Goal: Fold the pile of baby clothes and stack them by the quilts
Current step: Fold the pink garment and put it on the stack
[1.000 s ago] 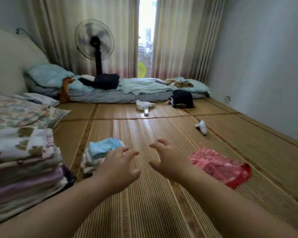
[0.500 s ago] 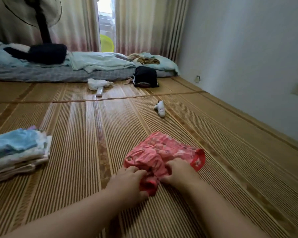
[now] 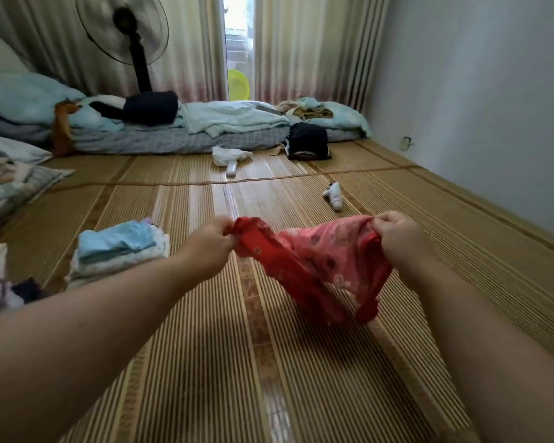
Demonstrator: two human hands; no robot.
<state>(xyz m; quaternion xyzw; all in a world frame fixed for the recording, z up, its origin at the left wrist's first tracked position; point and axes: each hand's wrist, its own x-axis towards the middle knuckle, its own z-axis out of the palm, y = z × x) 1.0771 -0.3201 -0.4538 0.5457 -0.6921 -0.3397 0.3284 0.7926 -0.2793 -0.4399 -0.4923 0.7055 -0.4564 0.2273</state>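
Here, red garment [image 3: 314, 263], left hand [image 3: 207, 247], right hand [image 3: 397, 238]

Two hands hold up a small red flowery cloth garment [image 3: 314, 266] over the striped bamboo mat [image 3: 237, 362]. The left hand [image 3: 210, 247] pinches one corner, the right hand [image 3: 397, 236] the other. A stack of folded pale baby clothes [image 3: 119, 251] sits nearby.

The quilts [image 3: 4, 187] are cut off at the left edge.
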